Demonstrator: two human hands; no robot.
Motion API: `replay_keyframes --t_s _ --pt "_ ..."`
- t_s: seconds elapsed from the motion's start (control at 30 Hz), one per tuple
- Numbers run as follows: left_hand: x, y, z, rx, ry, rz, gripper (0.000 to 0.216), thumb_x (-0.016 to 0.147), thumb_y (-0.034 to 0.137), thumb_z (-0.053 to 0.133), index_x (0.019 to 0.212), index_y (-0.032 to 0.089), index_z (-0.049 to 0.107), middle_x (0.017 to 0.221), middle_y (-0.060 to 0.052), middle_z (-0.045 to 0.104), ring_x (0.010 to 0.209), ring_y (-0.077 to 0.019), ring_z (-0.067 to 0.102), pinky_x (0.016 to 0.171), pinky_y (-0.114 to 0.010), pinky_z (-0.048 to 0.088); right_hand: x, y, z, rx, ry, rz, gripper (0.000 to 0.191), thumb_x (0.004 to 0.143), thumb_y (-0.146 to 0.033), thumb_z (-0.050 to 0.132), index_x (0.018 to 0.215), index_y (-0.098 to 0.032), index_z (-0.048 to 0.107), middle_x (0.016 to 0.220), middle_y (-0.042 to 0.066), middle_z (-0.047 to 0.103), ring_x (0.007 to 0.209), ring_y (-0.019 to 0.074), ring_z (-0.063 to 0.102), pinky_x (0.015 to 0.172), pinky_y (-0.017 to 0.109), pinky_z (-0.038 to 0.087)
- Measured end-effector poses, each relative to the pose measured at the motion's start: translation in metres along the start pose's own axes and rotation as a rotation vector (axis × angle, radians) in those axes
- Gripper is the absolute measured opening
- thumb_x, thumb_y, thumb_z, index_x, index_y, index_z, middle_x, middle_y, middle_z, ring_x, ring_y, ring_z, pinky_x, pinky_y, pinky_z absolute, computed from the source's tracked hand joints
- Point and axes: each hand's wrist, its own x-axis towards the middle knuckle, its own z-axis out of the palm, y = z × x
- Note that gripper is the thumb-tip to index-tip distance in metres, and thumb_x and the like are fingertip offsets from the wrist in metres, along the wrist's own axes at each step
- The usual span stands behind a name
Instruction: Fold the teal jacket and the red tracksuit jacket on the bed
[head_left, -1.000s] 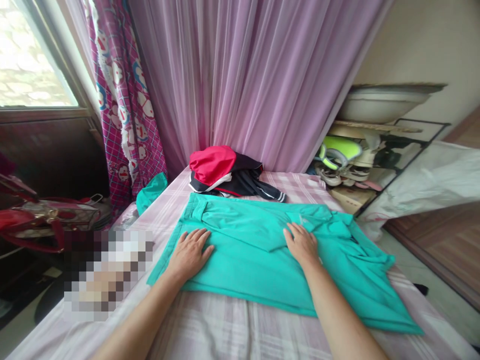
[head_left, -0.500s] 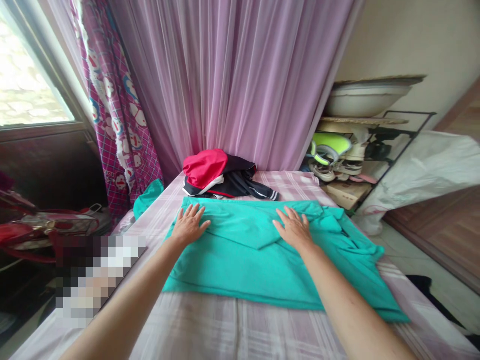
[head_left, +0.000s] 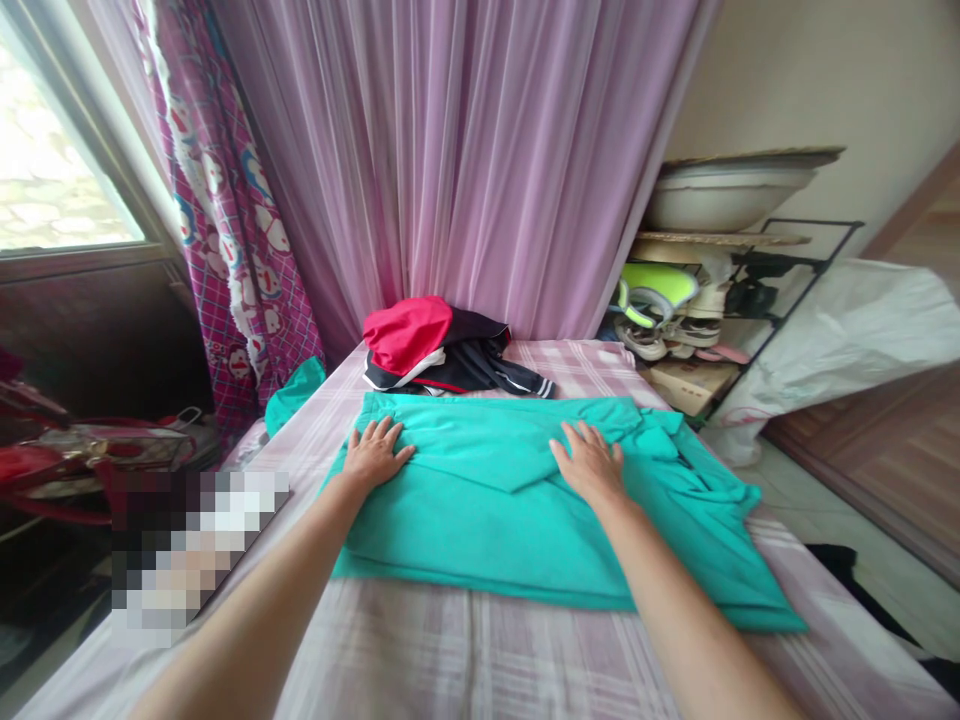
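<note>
A teal garment [head_left: 480,540], which looks like a shirt, lies spread across the table with part of it folded over on top. My left hand [head_left: 375,455] rests flat on its left end, fingers spread. On the folded part towards the right lies my right hand [head_left: 591,462], palm down with fingers apart. The cloth is bunched at its right end [head_left: 675,440]. Neither hand grips the fabric.
A red and navy garment [head_left: 450,350] lies crumpled at the table's far end. Another teal cloth [head_left: 295,393] hangs at the left edge. The plaid cover [head_left: 397,650] spans the table. A shoe rack [head_left: 795,290] stands at right; curtains [head_left: 480,150] hang behind.
My left hand has slid slightly towards me over the teal cloth. The right hand has barely moved and stays flat. The whole view has shifted a little.
</note>
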Motion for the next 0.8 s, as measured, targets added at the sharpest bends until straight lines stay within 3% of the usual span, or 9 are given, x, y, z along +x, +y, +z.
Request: replay_keyframes --t_s 0.13,0.27,0.43,0.8 --pt "-0.013 0.001 0.0 -0.03 0.049 0.0 0.063 0.097 0.059 0.037 0.15 0.025 0.044 0.161 -0.012 0.038 0.149 -0.036 0.031 0.117 -0.064 0.024 -0.03 -0.02 0.014 0.012 0.003 -0.173 0.054 0.101 -0.043 0.032 0.149 -0.027 0.048 0.158 0.01 0.043 0.145 0.0284 0.036 0.115 0.057 0.028" --pt "-0.046 -0.006 0.007 -0.059 0.166 0.015 0.053 0.099 0.053 0.036 0.144 0.029 0.05 0.157 -0.008 0.045 0.146 -0.0309 0.038 0.118 -0.06 0.027 -0.04 -0.019 0.027 -0.005 0.02 -0.181 0.05 0.101 -0.04 0.033 0.143 -0.027 0.055 0.155 0.008 0.048 0.142 0.0251 0.041 0.114 0.051 0.033" --pt "-0.078 -0.024 0.017 -0.172 0.179 0.024 0.049 0.101 0.048 0.033 0.135 0.024 0.06 0.146 -0.007 0.058 0.138 -0.025 0.049 0.116 -0.047 0.037 -0.033 -0.011 0.034 -0.007 0.072 -0.197 0.05 0.1 -0.04 0.034 0.14 -0.024 0.059 0.152 0.009 0.051 0.141 0.025 0.043 0.112 0.049 0.036" --pt "-0.086 -0.029 0.02 -0.237 0.257 0.067 0.045 0.099 0.043 0.041 0.132 0.022 0.062 0.138 -0.008 0.065 0.131 -0.025 0.056 0.114 -0.043 0.041 -0.027 0.003 0.05 0.061 0.162 -0.258 0.051 0.096 -0.04 0.034 0.131 -0.022 0.066 0.143 0.009 0.06 0.135 0.0248 0.05 0.11 0.043 0.04"
